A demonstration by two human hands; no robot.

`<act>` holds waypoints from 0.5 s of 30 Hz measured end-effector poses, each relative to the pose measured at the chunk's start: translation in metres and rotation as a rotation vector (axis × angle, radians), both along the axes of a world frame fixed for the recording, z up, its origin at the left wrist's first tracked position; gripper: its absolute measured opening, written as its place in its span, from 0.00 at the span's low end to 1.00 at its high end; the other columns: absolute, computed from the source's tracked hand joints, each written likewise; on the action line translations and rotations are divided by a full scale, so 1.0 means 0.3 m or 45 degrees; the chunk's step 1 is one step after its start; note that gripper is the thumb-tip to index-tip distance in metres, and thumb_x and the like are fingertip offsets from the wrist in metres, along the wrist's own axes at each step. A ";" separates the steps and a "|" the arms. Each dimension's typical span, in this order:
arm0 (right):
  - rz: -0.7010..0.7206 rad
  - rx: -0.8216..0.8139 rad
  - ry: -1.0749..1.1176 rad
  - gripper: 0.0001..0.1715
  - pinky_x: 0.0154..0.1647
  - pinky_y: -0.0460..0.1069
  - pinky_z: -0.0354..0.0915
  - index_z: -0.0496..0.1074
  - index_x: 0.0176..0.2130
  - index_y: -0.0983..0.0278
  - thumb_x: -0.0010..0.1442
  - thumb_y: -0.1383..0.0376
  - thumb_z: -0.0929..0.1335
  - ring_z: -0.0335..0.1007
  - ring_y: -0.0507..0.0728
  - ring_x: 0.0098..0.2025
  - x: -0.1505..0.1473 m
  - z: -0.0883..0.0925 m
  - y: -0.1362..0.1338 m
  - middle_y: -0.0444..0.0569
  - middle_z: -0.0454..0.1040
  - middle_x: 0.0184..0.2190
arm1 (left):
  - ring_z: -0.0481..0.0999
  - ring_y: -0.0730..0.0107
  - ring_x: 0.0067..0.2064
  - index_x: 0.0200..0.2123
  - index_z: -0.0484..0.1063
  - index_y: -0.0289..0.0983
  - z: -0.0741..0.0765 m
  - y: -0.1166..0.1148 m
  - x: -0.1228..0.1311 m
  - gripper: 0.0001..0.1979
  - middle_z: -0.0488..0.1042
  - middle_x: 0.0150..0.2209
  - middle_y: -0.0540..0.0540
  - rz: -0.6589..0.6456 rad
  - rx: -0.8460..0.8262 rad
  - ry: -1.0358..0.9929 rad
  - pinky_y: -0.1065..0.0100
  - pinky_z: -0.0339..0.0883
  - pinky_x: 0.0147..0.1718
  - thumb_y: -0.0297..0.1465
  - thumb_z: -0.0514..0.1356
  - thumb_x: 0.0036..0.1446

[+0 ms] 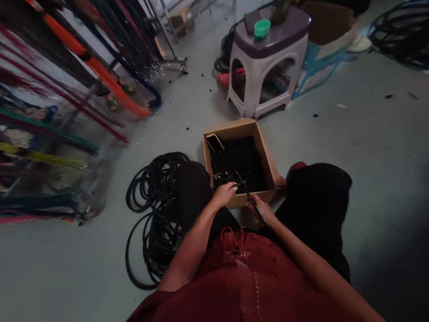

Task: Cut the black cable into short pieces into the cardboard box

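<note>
1. The grey floor (80, 280) is supporting a cardboard box (264, 159), sitting between the legs (315, 208), presumably for easy reach.
2. I'm seeing the right hand (259, 205) gripping a slender black cord (244, 187), seemingly steadying it over the box's near edge.
3. Blur is obscuring the left hand's (225, 194) grip beside it; I cannot tell.

I have open air over the far half of the cardboard box (263, 156), its walls barring low sideways entry; the left hand (225, 193), right hand (260, 207) and a black strip (243, 186) crowd the near rim. Knees (319, 193) flank it, coiled black tubing (157, 237) lies left, and a plastic stool (291, 30) stands behind.
</note>
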State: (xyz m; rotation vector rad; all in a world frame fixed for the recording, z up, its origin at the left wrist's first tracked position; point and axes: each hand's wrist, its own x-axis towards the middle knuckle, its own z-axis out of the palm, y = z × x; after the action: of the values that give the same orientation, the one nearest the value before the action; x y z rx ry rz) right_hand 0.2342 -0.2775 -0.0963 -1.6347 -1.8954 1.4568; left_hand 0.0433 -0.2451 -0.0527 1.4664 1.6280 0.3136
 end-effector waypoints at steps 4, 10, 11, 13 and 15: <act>0.008 0.013 -0.034 0.16 0.39 0.50 0.62 0.68 0.44 0.62 0.57 0.61 0.61 0.73 0.63 0.41 -0.004 -0.008 0.001 0.52 0.77 0.36 | 0.74 0.70 0.38 0.50 0.72 0.34 0.017 -0.005 0.004 0.19 0.77 0.37 0.45 -0.021 0.001 0.054 0.71 0.65 0.40 0.33 0.50 0.61; 0.012 0.020 -0.053 0.16 0.37 0.49 0.62 0.68 0.42 0.61 0.56 0.60 0.60 0.74 0.61 0.40 -0.006 -0.016 0.002 0.50 0.77 0.35 | 0.74 0.69 0.39 0.50 0.72 0.34 0.031 -0.011 0.005 0.20 0.78 0.39 0.45 -0.036 -0.028 0.095 0.70 0.66 0.41 0.34 0.48 0.61; 0.005 0.019 -0.056 0.16 0.37 0.48 0.62 0.69 0.41 0.61 0.55 0.60 0.60 0.74 0.61 0.40 -0.006 -0.018 0.003 0.50 0.77 0.34 | 0.74 0.69 0.40 0.50 0.72 0.34 0.033 -0.011 0.005 0.20 0.78 0.39 0.45 -0.041 -0.029 0.101 0.70 0.66 0.41 0.34 0.48 0.61; -0.013 0.018 -0.063 0.14 0.36 0.49 0.62 0.70 0.39 0.60 0.54 0.60 0.61 0.75 0.62 0.39 -0.009 -0.022 0.005 0.49 0.77 0.33 | 0.75 0.68 0.41 0.51 0.71 0.34 0.035 -0.013 0.006 0.20 0.78 0.41 0.45 -0.051 -0.023 0.117 0.70 0.66 0.42 0.34 0.47 0.61; -0.037 0.024 -0.062 0.15 0.36 0.49 0.63 0.71 0.38 0.59 0.52 0.59 0.62 0.75 0.63 0.38 -0.012 -0.028 0.008 0.49 0.78 0.32 | 0.75 0.67 0.43 0.52 0.71 0.34 0.036 -0.016 0.007 0.21 0.78 0.43 0.44 -0.059 -0.008 0.137 0.69 0.66 0.44 0.33 0.48 0.60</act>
State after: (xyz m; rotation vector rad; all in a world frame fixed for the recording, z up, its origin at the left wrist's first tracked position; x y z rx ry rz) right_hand 0.2306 -0.2750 -0.1049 -1.6974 -1.8968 1.3961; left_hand 0.0455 -0.2500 -0.0418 1.5364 1.6756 0.2066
